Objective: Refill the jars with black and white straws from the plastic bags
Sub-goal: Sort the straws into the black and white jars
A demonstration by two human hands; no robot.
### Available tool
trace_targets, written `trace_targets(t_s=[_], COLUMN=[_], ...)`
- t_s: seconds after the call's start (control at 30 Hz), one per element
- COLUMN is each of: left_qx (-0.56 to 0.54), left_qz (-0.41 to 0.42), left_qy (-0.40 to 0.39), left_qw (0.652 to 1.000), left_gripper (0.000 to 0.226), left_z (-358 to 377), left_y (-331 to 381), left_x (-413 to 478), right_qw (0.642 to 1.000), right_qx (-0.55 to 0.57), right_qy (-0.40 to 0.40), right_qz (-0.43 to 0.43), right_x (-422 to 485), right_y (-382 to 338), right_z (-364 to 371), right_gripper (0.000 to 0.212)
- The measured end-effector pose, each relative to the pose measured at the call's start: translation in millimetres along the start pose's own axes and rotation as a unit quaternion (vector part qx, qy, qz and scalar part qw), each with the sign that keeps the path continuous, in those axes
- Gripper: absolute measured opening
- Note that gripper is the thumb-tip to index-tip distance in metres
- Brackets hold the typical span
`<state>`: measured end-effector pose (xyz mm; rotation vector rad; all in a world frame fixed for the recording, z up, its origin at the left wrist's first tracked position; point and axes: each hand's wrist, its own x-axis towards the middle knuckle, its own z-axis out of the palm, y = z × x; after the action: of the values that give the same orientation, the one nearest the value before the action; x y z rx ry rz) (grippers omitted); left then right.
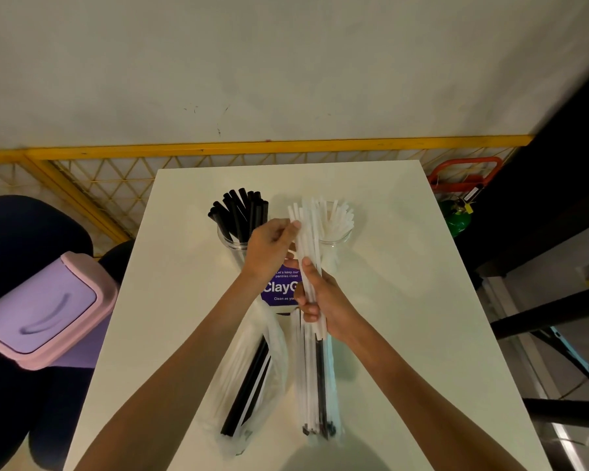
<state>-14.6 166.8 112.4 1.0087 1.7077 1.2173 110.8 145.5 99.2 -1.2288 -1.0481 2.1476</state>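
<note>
straws [308,243], a white bunch, are gripped in the right hand [323,300], tips angled at the white jar [339,237] just beyond; left hand [269,246] pinches the top ends, probably evening them up so they drop in clean; bags [252,368] lie nearer on the table [405,300].

Dim, warm light, brightest on the white table [405,266]. A soft shadow darkens its near edge. Wide-angle bending curves the outer edges.

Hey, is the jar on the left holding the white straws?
No, the left jar holds black straws; the white straws stand in the right jar.
</note>
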Motion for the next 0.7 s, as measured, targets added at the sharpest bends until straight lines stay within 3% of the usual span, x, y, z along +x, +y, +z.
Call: trace_targets(t_s=[0.2, 0.47, 0.7], left_qx=[-0.067, -0.070, -0.024], left_qz=[-0.065, -0.101, -0.036], left_qy=[-0.045, -0.086, -0.054], left_qw=[0.995, 0.989, 0.998], left_gripper=[0.004, 0.012, 0.005], left_z=[7, 18, 21], left_y=[10, 16, 39], left_x=[-2, 1, 18], right_qw=[1.000, 1.000, 0.999], right_qx=[0.011, 0.017, 0.014], right_qy=[0.001, 0.014, 0.041], right_qz=[0.007, -0.001, -0.023], right_x=[-5, -12, -14], right_y=[-1, -4, -10], right_z=[-11, -24, -43], right_gripper=[0.041, 0.039, 0.040])
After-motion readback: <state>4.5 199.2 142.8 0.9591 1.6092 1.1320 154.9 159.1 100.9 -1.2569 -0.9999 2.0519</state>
